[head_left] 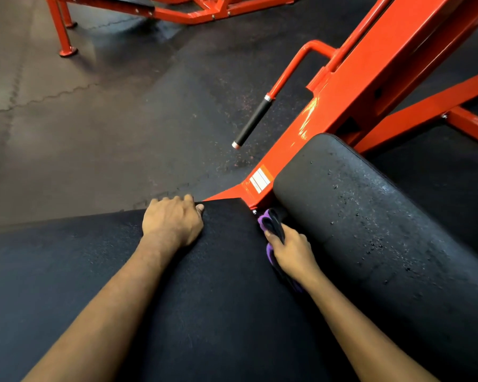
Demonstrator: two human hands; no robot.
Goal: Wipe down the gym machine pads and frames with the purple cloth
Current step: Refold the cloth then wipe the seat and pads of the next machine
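While braced on flat pad point(204, 299) w/ left hand point(174, 219), grips purple cloth point(265, 219) in right hand point(293, 253).

Left hand: palm down at pad's far edge, fingers point(174, 200) bent over that edge, thumb tip flat on top surface. Hooks the pad edge, nothing else held.

Right hand: fingers wrapped tight round bunched cloth, back of hand up, thumb side toward flat pad.

Cloth pos: down in the gap btw flat pad and roller pad point(370, 216). Front fold pokes out ahead of the fingers, tail trails back under the wrist. Dark band across front fold: fabric or shadow, can't tell. Contact w/ roller pad's near end: can't tell either, too shadowed.

Roller pad: black, cylindrical, runs diag. toward lower right, speckled w/ small dark flecks, faint sheen on top. Far end up against orange frame point(370, 78).

Frame: glossy box section rising to upper right. White/orange label point(260, 179) on it just left of roller end, just beyond the cloth.

Bent orange lever point(287, 75) off frame's left side, w/ black grip point(253, 121) and chrome end cap, hanging above floor point(94, 119). Dark rubber tiles there, jigsaw seams.

Second orange machine point(177, 12) along top edge, well apart, one foot point(68, 51) planted on the tiles.
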